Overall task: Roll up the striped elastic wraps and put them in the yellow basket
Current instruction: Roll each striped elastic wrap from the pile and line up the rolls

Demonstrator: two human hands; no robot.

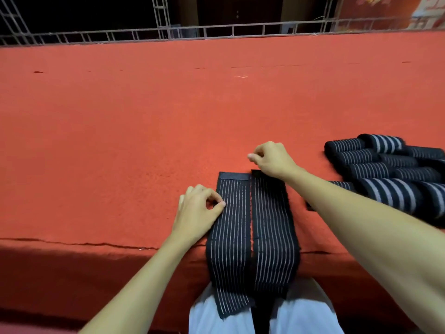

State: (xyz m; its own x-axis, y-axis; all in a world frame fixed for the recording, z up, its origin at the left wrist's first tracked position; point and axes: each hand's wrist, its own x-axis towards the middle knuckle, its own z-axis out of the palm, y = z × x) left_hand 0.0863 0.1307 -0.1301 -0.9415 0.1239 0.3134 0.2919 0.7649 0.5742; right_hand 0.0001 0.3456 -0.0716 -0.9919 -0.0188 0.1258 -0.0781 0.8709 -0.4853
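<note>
Matt ribbed elastic cloth wraps [250,235] lie on a rough, felt-like red table cover [120,128]; far railing [216,32] looks metal

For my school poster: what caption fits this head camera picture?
Left hand pinches one striped wrap; right hand sits at the second wrap; rolled wraps wait on the red surface.

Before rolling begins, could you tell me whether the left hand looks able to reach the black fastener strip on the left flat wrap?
Probably yes: the left hand pinches the edge of the left black white-striped elastic wrap, whose black fastener strip lies uncovered just beyond, clear of the right hand.
</note>
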